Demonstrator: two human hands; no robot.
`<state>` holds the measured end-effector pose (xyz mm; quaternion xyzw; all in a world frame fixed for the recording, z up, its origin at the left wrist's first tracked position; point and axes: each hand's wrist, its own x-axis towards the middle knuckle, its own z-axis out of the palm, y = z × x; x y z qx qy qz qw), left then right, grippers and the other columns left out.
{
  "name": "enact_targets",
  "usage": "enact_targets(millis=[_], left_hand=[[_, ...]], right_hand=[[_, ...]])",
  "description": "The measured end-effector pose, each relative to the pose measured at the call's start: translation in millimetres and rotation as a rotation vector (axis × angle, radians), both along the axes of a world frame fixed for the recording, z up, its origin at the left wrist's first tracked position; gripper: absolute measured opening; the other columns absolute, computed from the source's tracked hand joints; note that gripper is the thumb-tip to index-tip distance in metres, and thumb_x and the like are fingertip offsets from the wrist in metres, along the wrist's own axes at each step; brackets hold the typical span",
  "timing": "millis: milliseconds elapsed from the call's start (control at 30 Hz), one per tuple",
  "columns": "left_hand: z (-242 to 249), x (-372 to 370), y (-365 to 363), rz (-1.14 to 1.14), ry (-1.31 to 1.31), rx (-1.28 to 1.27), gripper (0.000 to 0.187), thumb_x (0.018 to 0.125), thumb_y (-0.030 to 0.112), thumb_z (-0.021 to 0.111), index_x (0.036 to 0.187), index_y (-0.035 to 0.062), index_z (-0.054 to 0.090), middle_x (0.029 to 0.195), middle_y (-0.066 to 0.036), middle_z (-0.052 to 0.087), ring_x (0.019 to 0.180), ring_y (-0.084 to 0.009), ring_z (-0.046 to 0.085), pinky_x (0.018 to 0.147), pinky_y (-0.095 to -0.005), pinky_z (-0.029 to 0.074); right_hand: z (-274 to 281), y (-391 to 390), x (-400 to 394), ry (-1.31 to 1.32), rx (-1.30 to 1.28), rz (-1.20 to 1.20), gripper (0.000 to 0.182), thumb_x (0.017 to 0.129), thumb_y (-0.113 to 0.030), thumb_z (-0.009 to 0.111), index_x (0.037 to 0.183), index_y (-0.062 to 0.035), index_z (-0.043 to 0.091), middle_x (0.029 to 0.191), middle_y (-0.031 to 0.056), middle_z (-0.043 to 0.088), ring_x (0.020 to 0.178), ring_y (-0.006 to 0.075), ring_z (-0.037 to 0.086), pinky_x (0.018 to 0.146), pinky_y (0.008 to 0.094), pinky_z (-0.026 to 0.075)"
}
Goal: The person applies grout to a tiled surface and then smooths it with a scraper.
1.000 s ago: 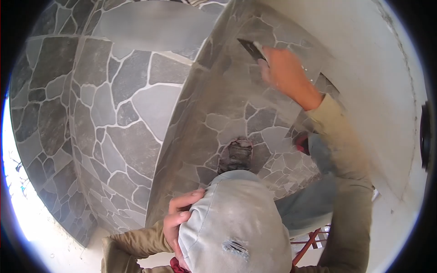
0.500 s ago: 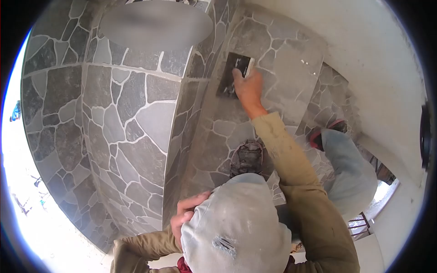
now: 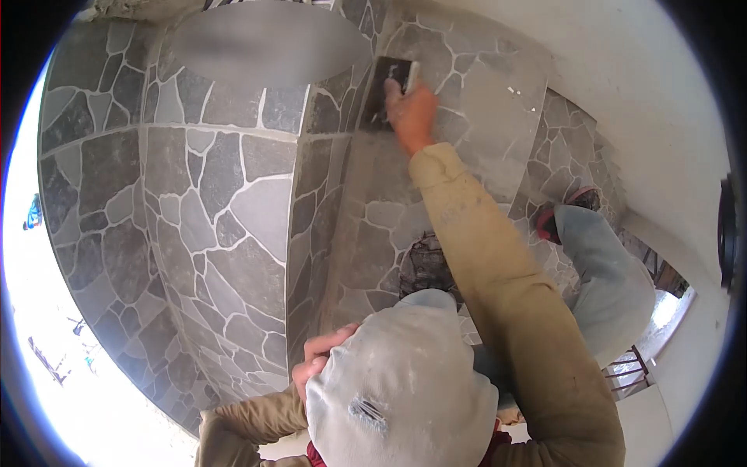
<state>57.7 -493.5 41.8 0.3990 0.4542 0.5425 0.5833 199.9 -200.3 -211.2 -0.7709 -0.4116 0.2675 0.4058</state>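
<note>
Right hand (image 3: 412, 115) holds float (image 3: 377, 109) near wall (image 3: 333, 105) edge; floor (image 3: 492, 101) open beside.

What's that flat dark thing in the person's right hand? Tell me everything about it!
The flat tool is a dark, four-sided plate with whitish smudges and a pale strip along one side, probably its handle. I can't tell if the plate is metal or rubber. The right hand grips it. It seems to lie flat on the stone-patterned floor, close beside the patterned wall.
</note>
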Motion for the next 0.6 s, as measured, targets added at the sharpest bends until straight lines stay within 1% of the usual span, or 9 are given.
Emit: enact_targets(millis=[67, 133, 200, 333, 400, 433, 500, 533, 600], left_hand=[[-0.9, 0.3, 0.1, 0.026, 0.003, 0.013, 0.038, 0.105, 0.025, 0.05, 0.14, 0.0159, 0.041, 0.135, -0.029, 0.048, 0.126, -0.0484, 0.053, 0.104, -0.0602, 0.048], [0.1, -2.5, -0.6, 0.037, 0.015, 0.015, 0.038, 0.105, 0.024, 0.05, 0.14, 0.0163, 0.041, 0.136, -0.029, 0.047, 0.127, -0.0481, 0.053, 0.104, -0.0599, 0.048], [-0.4, -1.6, -5.7, 0.071, 0.076, -0.025, 0.037, 0.105, 0.024, 0.05, 0.14, 0.0169, 0.041, 0.136, -0.029, 0.047, 0.127, -0.0481, 0.053, 0.105, -0.059, 0.048], [4.8, -2.6, 0.0, 0.021, 0.046, -0.018, 0.036, 0.105, 0.024, 0.049, 0.14, 0.0167, 0.041, 0.138, -0.03, 0.046, 0.127, -0.0479, 0.053, 0.105, -0.0589, 0.048], [8.1, -1.8, 3.6, -0.022, 0.119, 0.01, 0.035, 0.106, 0.025, 0.048, 0.139, 0.0155, 0.041, 0.139, -0.031, 0.046, 0.126, -0.0483, 0.054, 0.104, -0.0608, 0.048], [5.6, 1.2, 2.0, -0.02, 0.118, 0.018, 0.035, 0.106, 0.025, 0.048, 0.139, 0.0155, 0.041, 0.139, -0.031, 0.046, 0.126, -0.0483, 0.054, 0.104, -0.0608, 0.048], [2.6, 5.5, -8.5, 0.112, 0.039, -0.032, 0.033, 0.107, 0.025, 0.044, 0.138, 0.0129, 0.042, 0.14, -0.031, 0.046, 0.126, -0.0488, 0.055, 0.104, -0.0599, 0.05], [1.4, -1.8, -7.4, 0.112, 0.042, -0.035, 0.033, 0.107, 0.025, 0.044, 0.138, 0.0129, 0.042, 0.14, -0.031, 0.046, 0.126, -0.0488, 0.055, 0.104, -0.0599, 0.05], [0.4, -1.5, -16.5, 0.105, 0.051, -0.045, 0.034, 0.107, 0.026, 0.045, 0.138, 0.0128, 0.042, 0.14, -0.031, 0.046, 0.126, -0.0486, 0.055, 0.103, -0.0598, 0.05]], right_hand=[[3.1, 5.2, 10.0, 0.137, -0.039, -0.058, 0.034, 0.084, -0.03, 0.076, 0.088, 0.0039, 0.072, 0.073, 0.0225, 0.07, 0.071, 0.0384, 0.072, 0.067, 0.0467, 0.054], [3.6, -19.2, 6.4, 0.195, -0.045, -0.021, 0.033, 0.084, -0.029, 0.076, 0.089, 0.0038, 0.072, 0.072, 0.0219, 0.07, 0.072, 0.0389, 0.072, 0.068, 0.0472, 0.053], [-8.2, -48.8, -0.9, -0.012, 0.153, 0.077, 0.029, 0.085, -0.024, 0.075, 0.092, 0.0038, 0.072, 0.071, 0.0202, 0.07, 0.069, 0.0374, 0.072, 0.066, 0.0461, 0.053], [-9.5, -31.6, -16.4, -0.001, 0.034, 0.044, 0.024, 0.086, -0.02, 0.073, 0.093, 0.0033, 0.071, 0.072, 0.0191, 0.07, 0.069, 0.0364, 0.072, 0.065, 0.0455, 0.052], [-1.5, -28.8, -12.5, 0.277, 0.011, 0.038, 0.023, 0.087, -0.018, 0.072, 0.092, 0.0034, 0.069, 0.074, 0.0224, 0.07, 0.072, 0.0414, 0.07, 0.065, 0.0466, 0.052], [5.4, -34.2, -11.0, 0.276, 0.018, 0.04, 0.023, 0.087, -0.018, 0.072, 0.092, 0.0034, 0.069, 0.074, 0.0224, 0.07, 0.072, 0.0414, 0.07, 0.065, 0.0466, 0.052], [17.2, -60.8, -12.0, 0.333, -0.061, 0.037, 0.023, 0.088, -0.019, 0.068, 0.097, 0.0029, 0.068, 0.082, 0.0264, 0.069, 0.083, 0.0461, 0.068, 0.072, 0.0499, 0.052], [16.2, -62.0, -15.6, 0.337, -0.064, 0.036, 0.023, 0.088, -0.019, 0.068, 0.097, 0.0029, 0.068, 0.082, 0.0264, 0.069, 0.083, 0.0461, 0.068, 0.072, 0.0499, 0.052], [11.7, -63.5, -26.2, 0.149, 0.003, 0.05, 0.023, 0.088, -0.017, 0.067, 0.1, 0.0026, 0.067, 0.081, 0.0265, 0.068, 0.083, 0.0466, 0.068, 0.072, 0.0503, 0.052]])
